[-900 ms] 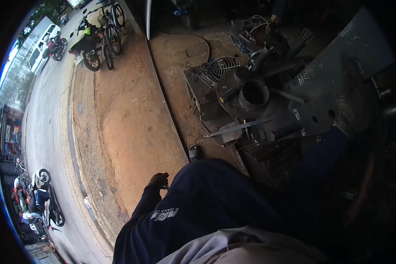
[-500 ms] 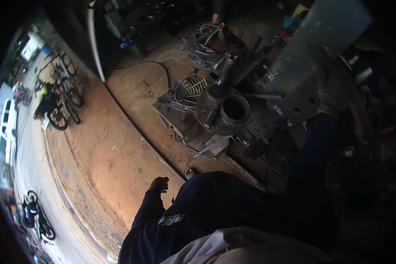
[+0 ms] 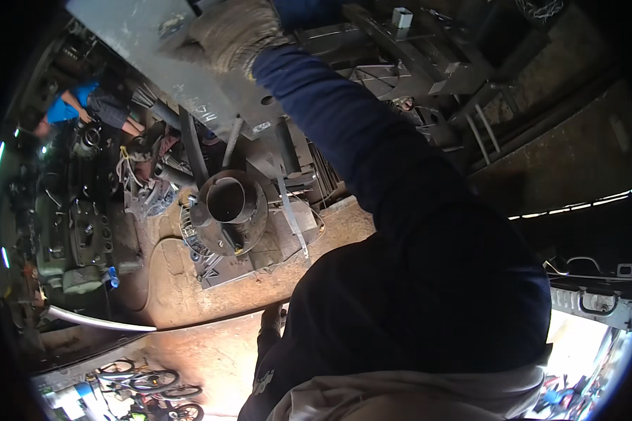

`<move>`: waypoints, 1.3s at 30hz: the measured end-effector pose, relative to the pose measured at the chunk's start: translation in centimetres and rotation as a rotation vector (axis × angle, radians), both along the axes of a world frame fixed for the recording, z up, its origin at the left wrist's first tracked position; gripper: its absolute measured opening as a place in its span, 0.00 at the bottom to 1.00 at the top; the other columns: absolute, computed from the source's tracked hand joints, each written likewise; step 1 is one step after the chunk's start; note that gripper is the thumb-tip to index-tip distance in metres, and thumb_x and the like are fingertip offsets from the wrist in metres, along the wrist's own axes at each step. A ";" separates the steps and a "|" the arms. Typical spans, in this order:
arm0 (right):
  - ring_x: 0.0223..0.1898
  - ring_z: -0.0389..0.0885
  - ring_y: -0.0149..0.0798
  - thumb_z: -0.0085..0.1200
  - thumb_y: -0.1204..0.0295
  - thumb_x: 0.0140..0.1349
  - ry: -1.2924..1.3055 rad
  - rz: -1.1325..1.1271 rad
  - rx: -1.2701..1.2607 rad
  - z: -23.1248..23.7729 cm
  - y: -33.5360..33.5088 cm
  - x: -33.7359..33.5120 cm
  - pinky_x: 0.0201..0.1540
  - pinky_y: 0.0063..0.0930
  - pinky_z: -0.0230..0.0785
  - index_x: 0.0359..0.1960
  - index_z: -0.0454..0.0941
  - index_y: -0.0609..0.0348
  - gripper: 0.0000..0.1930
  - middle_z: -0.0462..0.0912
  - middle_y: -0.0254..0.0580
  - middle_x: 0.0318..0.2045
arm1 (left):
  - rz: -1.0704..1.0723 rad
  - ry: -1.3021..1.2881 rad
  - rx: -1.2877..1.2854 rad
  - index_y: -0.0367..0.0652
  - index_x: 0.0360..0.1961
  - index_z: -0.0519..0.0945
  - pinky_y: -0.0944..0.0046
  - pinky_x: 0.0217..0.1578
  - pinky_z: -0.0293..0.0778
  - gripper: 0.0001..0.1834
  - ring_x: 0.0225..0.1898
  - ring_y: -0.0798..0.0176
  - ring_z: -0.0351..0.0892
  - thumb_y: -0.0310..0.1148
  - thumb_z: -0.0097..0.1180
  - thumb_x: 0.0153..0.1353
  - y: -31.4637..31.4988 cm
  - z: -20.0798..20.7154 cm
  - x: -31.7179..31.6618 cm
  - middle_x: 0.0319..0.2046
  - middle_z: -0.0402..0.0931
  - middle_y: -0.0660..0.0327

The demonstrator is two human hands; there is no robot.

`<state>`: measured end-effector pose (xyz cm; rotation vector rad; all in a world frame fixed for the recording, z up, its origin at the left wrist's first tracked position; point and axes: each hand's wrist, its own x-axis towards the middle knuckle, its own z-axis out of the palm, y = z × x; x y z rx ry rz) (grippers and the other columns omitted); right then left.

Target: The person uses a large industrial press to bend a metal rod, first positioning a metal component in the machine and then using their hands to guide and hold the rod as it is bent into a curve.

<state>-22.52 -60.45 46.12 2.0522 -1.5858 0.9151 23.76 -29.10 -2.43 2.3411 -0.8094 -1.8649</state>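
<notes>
A grey metal plate (image 3: 130, 42) with pale chalk marks slants across the upper left. My right hand (image 3: 235, 35), in a worn work glove, grips it near its upper right edge, the arm stretched forward. The fingertips are dim against the metal. Low by my side hangs my left hand (image 3: 271, 319), partly lost against my dark clothing; its fingers cannot be made out. Beyond it stands a round metal base (image 3: 255, 221) carrying a short open pipe (image 3: 226, 200). A thin metal strip (image 3: 288, 210) lies to the right of that base.
A wire fan guard (image 3: 189, 235) and steel offcuts lie around the base. At far left a person in a blue shirt (image 3: 70, 105) bends over machine parts. Steel frames (image 3: 428, 63) stand upper right. A floor edge (image 3: 211, 324) crosses ahead of the bicycles (image 3: 154, 382).
My view has swung to the right, so the pipe, base and plate now sit further left. The right hand stays on the plate; the left remains low at my side.
</notes>
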 end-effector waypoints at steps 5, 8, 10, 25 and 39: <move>0.42 0.86 0.50 0.48 0.44 0.66 -0.018 -0.005 0.167 0.7 1.2 -0.6 0.45 0.55 0.75 0.41 0.87 0.50 0.25 0.87 0.45 0.35 | -0.457 -0.060 -0.262 0.37 0.47 0.80 0.56 0.37 0.80 0.21 0.36 0.59 0.83 0.45 0.54 0.64 -3.1 2.7 -3.5 0.37 0.82 0.57; 0.42 0.86 0.49 0.49 0.43 0.64 -0.066 0.107 0.083 0.3 0.5 -1.1 0.44 0.51 0.76 0.41 0.86 0.48 0.24 0.87 0.43 0.37 | -0.723 -0.155 -0.377 0.37 0.44 0.83 0.56 0.42 0.77 0.21 0.42 0.59 0.84 0.46 0.54 0.63 -4.1 4.2 -6.4 0.40 0.85 0.55; 0.40 0.86 0.47 0.49 0.42 0.65 -0.041 0.095 0.046 0.1 0.6 -1.9 0.41 0.50 0.77 0.44 0.85 0.43 0.23 0.86 0.40 0.36 | -0.647 -0.150 -0.403 0.37 0.42 0.84 0.56 0.45 0.76 0.21 0.44 0.57 0.84 0.46 0.52 0.63 -4.2 5.3 -9.9 0.42 0.85 0.53; 0.43 0.83 0.53 0.59 0.58 0.61 -0.558 0.384 0.730 -34.8 22.2 -23.5 0.48 0.46 0.74 0.43 0.82 0.53 0.15 0.84 0.47 0.40 | -0.485 0.422 -1.000 0.37 0.51 0.81 0.64 0.45 0.78 0.14 0.41 0.66 0.82 0.32 0.60 0.67 -13.5 31.4 -36.4 0.41 0.84 0.59; 0.34 0.77 0.42 0.46 0.45 0.69 -1.891 -0.758 1.409 -64.3 50.1 -41.4 0.39 0.40 0.68 0.36 0.78 0.44 0.19 0.79 0.35 0.32 | -0.620 -0.579 -1.700 0.45 0.58 0.80 0.60 0.57 0.70 0.29 0.53 0.63 0.78 0.54 0.61 0.66 -38.0 51.4 -45.1 0.53 0.82 0.60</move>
